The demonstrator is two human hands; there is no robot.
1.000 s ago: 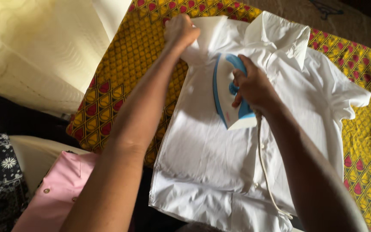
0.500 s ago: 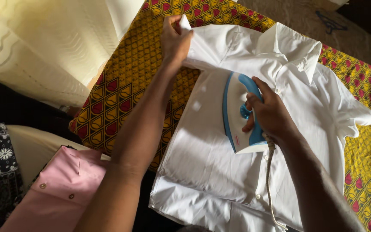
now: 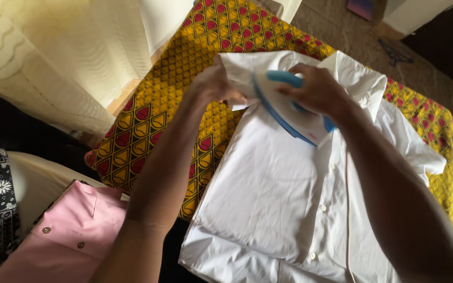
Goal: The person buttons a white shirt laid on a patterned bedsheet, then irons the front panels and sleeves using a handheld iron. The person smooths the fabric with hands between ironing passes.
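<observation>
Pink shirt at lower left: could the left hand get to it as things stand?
Probably yes. The pink shirt lies uncovered beside the left forearm, with nothing over it. But the left hand is gripping the white shirt's sleeve and would have to let go first.

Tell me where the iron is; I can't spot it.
In the head view, the iron sits on the white shirt near its collar, gripped by the right hand.
</observation>
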